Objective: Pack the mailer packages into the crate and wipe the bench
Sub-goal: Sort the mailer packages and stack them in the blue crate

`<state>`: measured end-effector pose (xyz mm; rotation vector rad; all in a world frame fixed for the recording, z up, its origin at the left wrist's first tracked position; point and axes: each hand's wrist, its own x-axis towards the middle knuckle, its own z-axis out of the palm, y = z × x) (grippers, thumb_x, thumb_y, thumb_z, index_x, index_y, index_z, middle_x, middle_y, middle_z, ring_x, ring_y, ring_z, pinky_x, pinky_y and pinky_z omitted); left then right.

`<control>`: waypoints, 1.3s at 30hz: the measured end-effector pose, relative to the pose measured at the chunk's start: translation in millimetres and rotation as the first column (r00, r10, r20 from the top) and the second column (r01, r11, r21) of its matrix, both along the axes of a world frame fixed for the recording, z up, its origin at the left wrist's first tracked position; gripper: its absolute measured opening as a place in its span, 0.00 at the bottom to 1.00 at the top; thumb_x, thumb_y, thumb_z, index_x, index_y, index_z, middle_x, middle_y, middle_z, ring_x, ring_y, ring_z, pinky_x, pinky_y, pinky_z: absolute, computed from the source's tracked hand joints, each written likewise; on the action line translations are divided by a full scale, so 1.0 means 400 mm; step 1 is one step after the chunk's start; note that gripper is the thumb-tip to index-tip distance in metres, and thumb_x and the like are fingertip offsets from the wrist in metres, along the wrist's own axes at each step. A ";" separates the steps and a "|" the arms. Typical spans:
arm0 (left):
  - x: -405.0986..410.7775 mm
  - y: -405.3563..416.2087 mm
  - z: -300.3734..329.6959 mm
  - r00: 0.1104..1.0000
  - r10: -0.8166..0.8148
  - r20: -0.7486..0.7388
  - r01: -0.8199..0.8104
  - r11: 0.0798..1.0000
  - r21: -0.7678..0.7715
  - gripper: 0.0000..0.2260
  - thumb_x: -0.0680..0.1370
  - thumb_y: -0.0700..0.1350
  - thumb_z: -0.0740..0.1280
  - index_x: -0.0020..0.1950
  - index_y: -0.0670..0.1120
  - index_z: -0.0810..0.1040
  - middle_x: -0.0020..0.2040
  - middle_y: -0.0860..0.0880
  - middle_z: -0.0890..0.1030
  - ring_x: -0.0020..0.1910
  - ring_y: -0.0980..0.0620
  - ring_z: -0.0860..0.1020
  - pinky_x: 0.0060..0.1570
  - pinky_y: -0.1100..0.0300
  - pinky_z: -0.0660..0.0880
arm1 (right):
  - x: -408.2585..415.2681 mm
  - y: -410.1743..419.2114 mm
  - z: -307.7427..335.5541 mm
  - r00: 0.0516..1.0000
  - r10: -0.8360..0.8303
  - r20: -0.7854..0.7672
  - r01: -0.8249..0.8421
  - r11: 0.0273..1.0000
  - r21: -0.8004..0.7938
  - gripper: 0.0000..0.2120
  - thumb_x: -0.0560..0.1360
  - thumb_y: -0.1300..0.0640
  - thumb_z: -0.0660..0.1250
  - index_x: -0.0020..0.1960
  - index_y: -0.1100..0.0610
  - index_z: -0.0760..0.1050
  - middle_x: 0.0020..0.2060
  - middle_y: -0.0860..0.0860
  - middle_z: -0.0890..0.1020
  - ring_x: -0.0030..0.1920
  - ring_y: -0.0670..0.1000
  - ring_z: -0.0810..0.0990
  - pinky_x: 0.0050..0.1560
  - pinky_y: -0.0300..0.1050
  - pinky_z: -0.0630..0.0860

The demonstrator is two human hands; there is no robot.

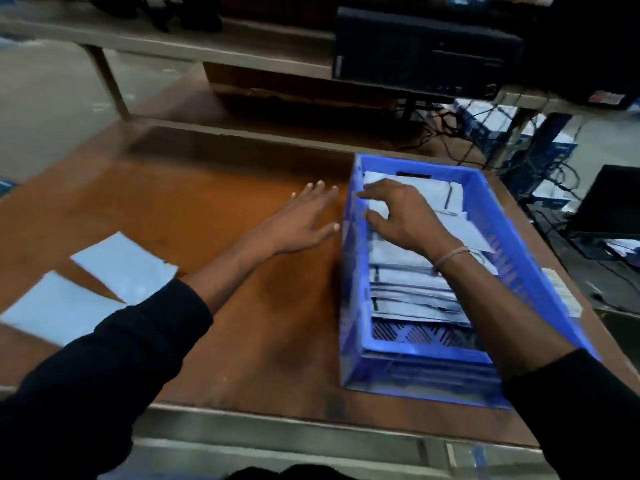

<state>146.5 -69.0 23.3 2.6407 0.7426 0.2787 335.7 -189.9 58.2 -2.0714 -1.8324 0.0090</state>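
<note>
On the brown worktop point(214, 188), toward its right side: blue crate point(349, 306), slatted walls, long side running away from the viewer. Inside, grey-white mailer packages point(408, 289) stacked flat and overlapping, filling the far and middle part, with the dark grid floor showing at the near end. Right hand point(398, 213) reaching over the crate's left wall, fingers half curled, thumb and forefinger apart, fingertips on the topmost package at the far end; whether pinching it or only touching, cannot tell. Thin band around the right wrist. Left hand point(304, 220) just beside the crate's left wall, flat above the worktop, fingers straight and spread, holding nothing. Near the worktop's left edge, well apart from the crate: two more mailers point(124, 265), pale and blurred, lying flat, one partly overlapping the other. Dark sleeves on both forearms.
</note>
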 end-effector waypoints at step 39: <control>-0.974 0.285 -0.330 0.478 0.803 -0.356 -0.856 0.517 0.018 0.53 0.60 0.81 0.67 0.68 0.41 0.70 0.65 0.37 0.72 0.64 0.38 0.71 0.65 0.45 0.66 | -0.901 0.547 -0.410 0.886 -0.182 -0.427 0.052 0.953 -0.298 0.26 0.70 0.48 0.77 0.64 0.54 0.77 0.61 0.54 0.81 0.60 0.59 0.80 0.60 0.55 0.77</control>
